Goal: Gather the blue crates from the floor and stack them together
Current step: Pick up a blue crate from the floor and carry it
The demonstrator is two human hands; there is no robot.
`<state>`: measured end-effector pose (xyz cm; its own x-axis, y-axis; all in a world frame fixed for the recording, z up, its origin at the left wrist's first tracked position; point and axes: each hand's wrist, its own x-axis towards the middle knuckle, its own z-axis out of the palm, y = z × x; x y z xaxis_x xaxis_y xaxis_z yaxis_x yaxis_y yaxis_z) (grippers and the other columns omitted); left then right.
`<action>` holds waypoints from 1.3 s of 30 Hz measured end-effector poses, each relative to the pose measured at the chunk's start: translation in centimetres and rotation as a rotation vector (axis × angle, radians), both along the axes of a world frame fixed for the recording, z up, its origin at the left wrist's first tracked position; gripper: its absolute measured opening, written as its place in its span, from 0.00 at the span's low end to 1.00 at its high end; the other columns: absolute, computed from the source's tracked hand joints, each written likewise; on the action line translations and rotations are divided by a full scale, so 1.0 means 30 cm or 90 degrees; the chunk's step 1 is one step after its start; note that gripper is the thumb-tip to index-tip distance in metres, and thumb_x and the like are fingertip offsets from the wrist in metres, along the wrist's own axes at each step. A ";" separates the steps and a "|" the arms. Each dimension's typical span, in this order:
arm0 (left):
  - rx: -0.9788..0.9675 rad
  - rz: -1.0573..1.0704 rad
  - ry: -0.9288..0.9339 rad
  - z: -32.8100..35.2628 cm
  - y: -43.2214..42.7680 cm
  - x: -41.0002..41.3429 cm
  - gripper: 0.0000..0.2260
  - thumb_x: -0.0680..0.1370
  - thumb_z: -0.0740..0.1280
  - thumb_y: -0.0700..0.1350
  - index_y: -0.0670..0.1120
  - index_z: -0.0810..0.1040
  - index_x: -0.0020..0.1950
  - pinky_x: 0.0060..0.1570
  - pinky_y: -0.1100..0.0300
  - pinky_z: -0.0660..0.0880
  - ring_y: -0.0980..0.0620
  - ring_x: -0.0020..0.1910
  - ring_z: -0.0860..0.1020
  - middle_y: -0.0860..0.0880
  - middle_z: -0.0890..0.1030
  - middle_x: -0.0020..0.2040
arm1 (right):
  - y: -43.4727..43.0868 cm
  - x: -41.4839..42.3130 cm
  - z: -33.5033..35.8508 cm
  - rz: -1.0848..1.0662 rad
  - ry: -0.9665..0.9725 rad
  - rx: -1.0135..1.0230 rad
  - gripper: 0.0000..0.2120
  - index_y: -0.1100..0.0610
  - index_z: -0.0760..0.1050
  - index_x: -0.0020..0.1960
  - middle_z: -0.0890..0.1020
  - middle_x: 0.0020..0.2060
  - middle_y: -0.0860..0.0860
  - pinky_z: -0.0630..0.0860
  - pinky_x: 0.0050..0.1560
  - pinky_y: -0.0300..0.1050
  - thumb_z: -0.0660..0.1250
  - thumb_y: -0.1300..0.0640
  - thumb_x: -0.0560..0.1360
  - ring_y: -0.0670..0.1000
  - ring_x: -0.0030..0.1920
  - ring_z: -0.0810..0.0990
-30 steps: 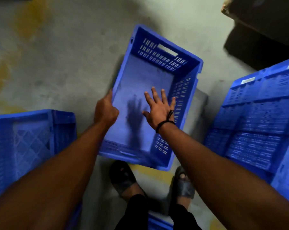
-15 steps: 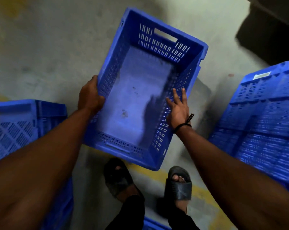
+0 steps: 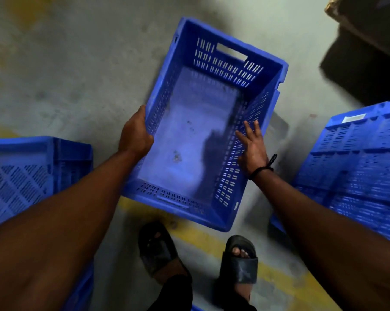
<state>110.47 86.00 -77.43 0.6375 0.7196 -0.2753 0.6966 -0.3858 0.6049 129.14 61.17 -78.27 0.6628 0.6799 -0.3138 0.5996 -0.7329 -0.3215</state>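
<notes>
We saw one empty blue crate (image 3: pixel 189 135) held up off the grey floor (image 3: pixel 77 75), tilted, open side toward the camera, in the middle of the view. The left hand (image 3: pixel 134 135) was clamped over the crate's left long rim, thumb inside, fingers wrapped outside. The right hand (image 3: pixel 252 147) was flat, fingers (image 3: pixel 248 129) spread, palm against the inner face of the right slotted wall; not gripping. A black band (image 3: pixel 262 169) sat on that wrist. The crate's inside showed a few dirt specks on the bottom and a handle slot in the far end wall.

A second blue crate (image 3: pixel 32 176) stood at the left edge, partly hidden behind the left forearm. More blue crates (image 3: pixel 357 164) lay at the right, well apart from the held one, with a white label near the top. Below the crate were two feet in dark sandals (image 3: pixel 239 259), standing on a yellow floor stripe (image 3: pixel 196 236). A dark box (image 3: pixel 369 63) sat top right, blurred.
</notes>
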 end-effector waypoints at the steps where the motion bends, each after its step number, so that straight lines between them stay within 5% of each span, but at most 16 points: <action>1: 0.003 -0.006 0.019 -0.018 0.012 0.000 0.28 0.67 0.61 0.36 0.45 0.66 0.68 0.47 0.53 0.73 0.38 0.53 0.77 0.39 0.78 0.56 | 0.004 -0.003 -0.004 -0.001 -0.003 -0.007 0.34 0.60 0.67 0.69 0.57 0.75 0.58 0.48 0.74 0.48 0.65 0.72 0.63 0.60 0.76 0.46; 5: 0.013 -0.010 0.057 -0.010 0.020 -0.005 0.30 0.69 0.62 0.36 0.46 0.63 0.71 0.57 0.47 0.73 0.37 0.57 0.75 0.39 0.75 0.61 | 0.028 -0.008 0.033 0.040 -0.066 -0.157 0.36 0.50 0.57 0.74 0.52 0.77 0.50 0.47 0.73 0.60 0.64 0.63 0.69 0.56 0.77 0.42; 9: 0.054 -0.031 0.031 0.094 -0.037 -0.023 0.28 0.72 0.66 0.35 0.39 0.65 0.72 0.71 0.46 0.59 0.39 0.68 0.69 0.38 0.70 0.69 | 0.130 -0.008 0.157 0.063 -0.091 -0.149 0.33 0.45 0.52 0.75 0.49 0.77 0.47 0.43 0.72 0.65 0.63 0.53 0.74 0.55 0.77 0.41; 17: -0.055 0.137 0.091 0.250 -0.298 -0.053 0.26 0.73 0.69 0.42 0.41 0.68 0.71 0.71 0.46 0.59 0.41 0.70 0.66 0.40 0.71 0.70 | 0.363 0.118 0.333 0.120 -0.081 -0.141 0.32 0.41 0.52 0.74 0.45 0.77 0.48 0.46 0.74 0.62 0.64 0.48 0.75 0.55 0.77 0.42; 23: -0.149 0.277 0.339 0.228 -0.535 -0.121 0.34 0.72 0.69 0.51 0.52 0.59 0.75 0.70 0.38 0.56 0.32 0.74 0.51 0.41 0.46 0.78 | 0.478 0.313 0.232 0.222 -0.094 -0.143 0.32 0.44 0.60 0.73 0.46 0.77 0.52 0.52 0.74 0.58 0.69 0.49 0.72 0.59 0.76 0.47; 28: -0.204 0.433 0.291 0.106 -0.605 -0.071 0.38 0.70 0.71 0.46 0.52 0.55 0.76 0.63 0.45 0.67 0.30 0.71 0.57 0.40 0.34 0.76 | 0.536 0.477 0.124 0.232 -0.158 -0.166 0.30 0.42 0.64 0.70 0.44 0.77 0.56 0.51 0.73 0.61 0.70 0.46 0.70 0.62 0.76 0.48; 31: -0.169 0.495 0.314 0.043 -0.609 -0.041 0.39 0.69 0.69 0.45 0.53 0.55 0.76 0.65 0.44 0.66 0.30 0.67 0.61 0.43 0.37 0.77 | 0.582 0.553 0.083 0.211 -0.161 -0.214 0.30 0.39 0.63 0.70 0.46 0.76 0.57 0.50 0.72 0.64 0.69 0.44 0.70 0.64 0.75 0.49; 35: -0.128 0.518 0.256 0.005 -0.627 -0.047 0.30 0.69 0.66 0.40 0.50 0.65 0.72 0.62 0.44 0.68 0.32 0.64 0.66 0.45 0.51 0.77 | 0.585 0.592 0.039 0.192 -0.126 -0.151 0.25 0.47 0.71 0.67 0.65 0.69 0.60 0.66 0.67 0.56 0.70 0.51 0.71 0.65 0.64 0.68; 39: -0.072 0.530 0.226 0.037 -0.566 -0.052 0.24 0.70 0.67 0.41 0.47 0.71 0.67 0.64 0.47 0.63 0.35 0.63 0.69 0.46 0.61 0.74 | 0.544 0.584 0.067 0.117 -0.105 -0.090 0.25 0.49 0.72 0.66 0.68 0.68 0.59 0.67 0.64 0.53 0.71 0.51 0.69 0.63 0.63 0.69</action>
<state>108.92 69.01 -76.31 -0.2122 0.8661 -0.4526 0.8760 0.3739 0.3047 146.65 77.49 -76.25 0.5825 0.7502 -0.3129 0.7620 -0.6380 -0.1112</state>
